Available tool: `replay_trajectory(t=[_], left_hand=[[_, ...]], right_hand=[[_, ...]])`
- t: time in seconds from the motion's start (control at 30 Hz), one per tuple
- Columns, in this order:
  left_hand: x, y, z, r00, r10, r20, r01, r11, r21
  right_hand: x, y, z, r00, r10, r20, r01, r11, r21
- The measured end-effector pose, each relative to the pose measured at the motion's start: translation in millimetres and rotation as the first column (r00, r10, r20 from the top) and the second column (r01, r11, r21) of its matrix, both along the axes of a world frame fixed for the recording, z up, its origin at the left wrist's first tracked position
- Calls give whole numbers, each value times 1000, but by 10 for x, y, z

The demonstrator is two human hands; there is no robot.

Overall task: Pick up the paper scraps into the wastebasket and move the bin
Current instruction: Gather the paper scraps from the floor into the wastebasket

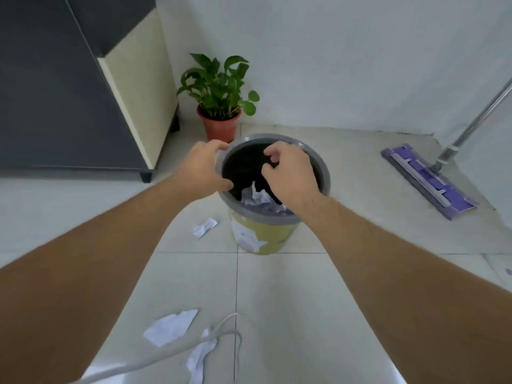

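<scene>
The wastebasket (266,231), yellow-green with a grey rim, is standing on the tiled floor (360,273), in front of a potted plant (219,106) and well apart from a purple flat mop (429,181) at the right. Crumpled paper (256,196) is already seen inside it, on the near side.

The left hand (202,170) is placed on the left edge of the rim, the fingers curled over it and the thumb low at the near side, so the rim seems to be held. The right hand (291,173) is held above the opening, its fingers bent loosely inward; nothing is seen between them, so it is judged empty.

Three scraps are left on the floor: a large flat scrap (171,327), a long crumpled scrap (201,358) under a grey cord (171,356), and a small scrap (205,227) just beside the basket.

It is judged that the collecting is not finished. The basket should be kept steady by the rim while the scraps are gathered, and the cord should be avoided when the long scrap is lifted. Only then should the bin be moved.
</scene>
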State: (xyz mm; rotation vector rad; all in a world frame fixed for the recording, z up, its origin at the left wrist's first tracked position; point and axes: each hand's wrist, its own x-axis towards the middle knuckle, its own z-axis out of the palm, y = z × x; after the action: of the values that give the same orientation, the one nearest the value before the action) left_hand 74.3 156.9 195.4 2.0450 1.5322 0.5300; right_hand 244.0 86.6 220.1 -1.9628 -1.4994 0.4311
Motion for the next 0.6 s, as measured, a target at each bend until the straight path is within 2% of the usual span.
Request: replay_trajectory(t=[0.07,0.13,0.2,0.27,0.33,0.43,0.53,0.6], left_hand=[[-399,-102,-278,991,132,5,-132,991,-38],[-795,-314,-626,985,153,-77,-162,978,-132],[-1110,-619,-1006,973,66,-222,-121,962,-244],[-1317,-980,-1373,939,-55,-340,-76,930,-360],[-1442,-1339,-1703,894,-173,-414,-32,896,-444],[-1536,-1753,-2068,846,-287,-449,34,870,-492],[-1541,-1950,-2245,842,-308,-443,63,871,-487],[-1508,-1989,-2306,828,-301,-473,77,897,-436]], right_hand=[[-356,-165,-165,987,140,-76,-139,990,19],[-723,-346,-405,953,273,-129,-280,959,-42],[-1033,-533,-714,905,390,-171,-418,891,-177],[-1242,-729,-1078,855,481,-192,-518,777,-359],[-1361,-918,-1447,826,538,-167,-537,665,-519],[-1467,-1138,-1893,801,592,-87,-491,566,-662],[-1559,-1288,-2215,739,673,23,-420,487,-766],[-1616,-1358,-2365,719,690,84,-356,469,-808]])
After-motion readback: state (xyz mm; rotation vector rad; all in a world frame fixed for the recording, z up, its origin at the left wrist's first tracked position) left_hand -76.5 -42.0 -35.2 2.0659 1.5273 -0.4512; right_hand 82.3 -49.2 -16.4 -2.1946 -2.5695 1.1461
